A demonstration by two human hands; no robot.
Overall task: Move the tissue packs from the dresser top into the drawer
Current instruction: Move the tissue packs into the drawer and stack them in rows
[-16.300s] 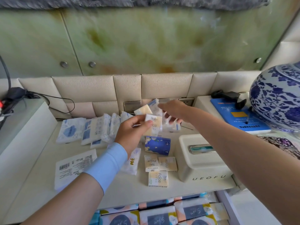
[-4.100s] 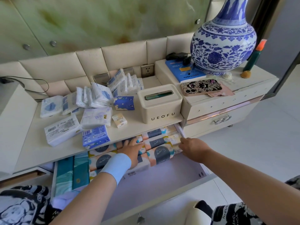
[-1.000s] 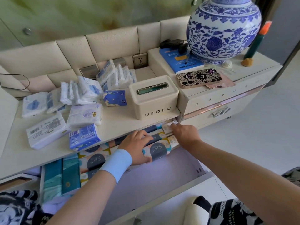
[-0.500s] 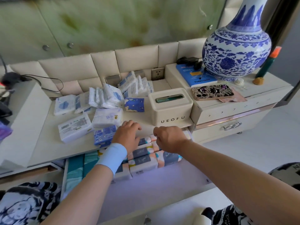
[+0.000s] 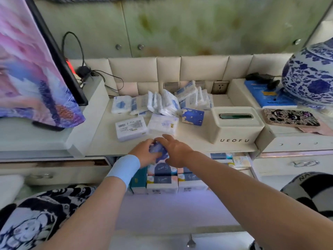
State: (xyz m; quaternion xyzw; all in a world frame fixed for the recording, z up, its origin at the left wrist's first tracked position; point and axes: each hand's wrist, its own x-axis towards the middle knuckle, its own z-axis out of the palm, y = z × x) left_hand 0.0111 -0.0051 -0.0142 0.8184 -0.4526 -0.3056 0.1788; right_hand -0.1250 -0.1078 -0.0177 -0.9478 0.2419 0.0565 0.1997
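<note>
Left hand [image 5: 144, 153] and right hand [image 5: 177, 150] meet at the front edge of the counter [image 5: 194, 139]. Both grip one blue pack [image 5: 159, 150], left fingers curled round its near side, right fingers over the top with the thumb under. The pack sits right at the lip, just above the open drawer [image 5: 171, 210]. A blue wristband [image 5: 124, 168] is on the left wrist.

Drawer rows [image 5: 162, 177] already fill the back part, partly tucked under the counter lip; the front floor is bare. On the counter there are still a barcode pack [image 5: 130, 129], a white pack [image 5: 163, 126] just beyond the hands, a navy pack [image 5: 192, 116] and a leaning back row [image 5: 162, 103]. The tissue box [image 5: 236, 127] is to the right, and the vase [image 5: 310, 76] is well apart on the raised side top.

Judged step: blue pack on its way down into the drawer; task is part done, with many packs left.

Risks:
- The soft, slick wrapper could slip in a two-hand handover at the edge, and the pack would drop onto the bare drawer front or past it to the floor.
- Free slots are under the lip, so a pack pushed in at an angle may catch on the counter edge or ride up on the rows.
- The right fingers are close to the white pack, so a careless pull-back could drag it off the edge.
- The back row leans, and a nudge could topple it.
</note>
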